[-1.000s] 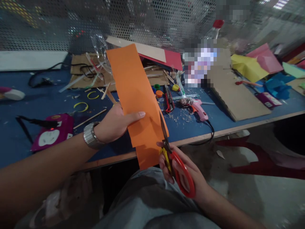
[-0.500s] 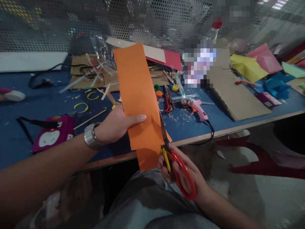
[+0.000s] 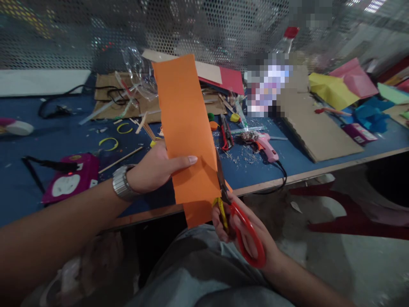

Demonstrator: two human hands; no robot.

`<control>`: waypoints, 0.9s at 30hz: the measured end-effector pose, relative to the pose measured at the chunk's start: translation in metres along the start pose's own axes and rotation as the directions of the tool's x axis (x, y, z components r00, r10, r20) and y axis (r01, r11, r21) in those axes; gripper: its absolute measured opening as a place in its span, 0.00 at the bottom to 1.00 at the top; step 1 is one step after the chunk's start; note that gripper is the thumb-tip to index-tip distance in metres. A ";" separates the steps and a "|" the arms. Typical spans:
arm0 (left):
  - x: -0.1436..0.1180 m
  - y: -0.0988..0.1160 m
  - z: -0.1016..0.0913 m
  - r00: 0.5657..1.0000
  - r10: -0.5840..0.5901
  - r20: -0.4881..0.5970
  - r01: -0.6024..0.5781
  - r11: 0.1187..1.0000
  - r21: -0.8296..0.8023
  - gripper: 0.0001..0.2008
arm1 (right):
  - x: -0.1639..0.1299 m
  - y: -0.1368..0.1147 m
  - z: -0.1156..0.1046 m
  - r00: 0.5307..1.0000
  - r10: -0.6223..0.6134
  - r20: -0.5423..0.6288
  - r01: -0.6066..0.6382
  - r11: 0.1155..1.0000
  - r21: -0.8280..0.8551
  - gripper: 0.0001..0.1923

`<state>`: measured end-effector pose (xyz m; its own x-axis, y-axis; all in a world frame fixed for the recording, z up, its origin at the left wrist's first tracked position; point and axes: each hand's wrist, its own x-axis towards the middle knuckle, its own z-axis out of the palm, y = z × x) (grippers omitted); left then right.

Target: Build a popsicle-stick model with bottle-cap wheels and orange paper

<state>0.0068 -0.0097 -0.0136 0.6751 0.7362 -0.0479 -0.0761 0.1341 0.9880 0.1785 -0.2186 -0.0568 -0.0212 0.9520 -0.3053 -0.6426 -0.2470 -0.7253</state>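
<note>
My left hand [image 3: 159, 166] grips a long strip of orange paper [image 3: 183, 111] from its left side, thumb on top and fingers hidden beneath. The strip is held over the table's front edge, and a lower layer of orange paper sticks out under its near end. In my right hand [image 3: 246, 226] is a pair of scissors [image 3: 247, 234] with red handles; my fingers are in and around the loops. Its dark blades point away from me and lie at the strip's right edge. A yellow piece shows beside the handle, near my right fingers.
On the blue table [image 3: 179, 192] lie a pink glue gun [image 3: 266, 147], a red cutter knife [image 3: 226, 136], a purple power box [image 3: 72, 177], yellow rings, sticks and scraps. Cardboard [image 3: 319, 128] and coloured paper [image 3: 334, 90] are at right. A perforated metal panel [image 3: 198, 25] stands behind.
The scissor blades have shifted slightly at the paper's right edge, and the strip has tilted a little. Both hands keep their hold.
</note>
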 end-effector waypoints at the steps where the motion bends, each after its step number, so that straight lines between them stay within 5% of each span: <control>1: 0.000 0.000 0.000 1.000 -0.001 -0.002 0.001 1.000 0.001 0.21 | 0.000 0.000 0.000 1.000 -0.004 0.004 0.004 1.000 -0.024 0.25; 27: 0.000 0.002 0.000 0.998 -0.016 0.064 0.017 1.000 -0.013 0.23 | 0.008 -0.001 0.006 0.997 -0.048 0.067 0.051 0.998 -0.038 0.20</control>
<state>0.0067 -0.0100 -0.0115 0.7219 0.6898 -0.0543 -0.0742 0.1552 0.9851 0.1742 -0.2097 -0.0543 -0.0411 0.9728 -0.2281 -0.6136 -0.2047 -0.7626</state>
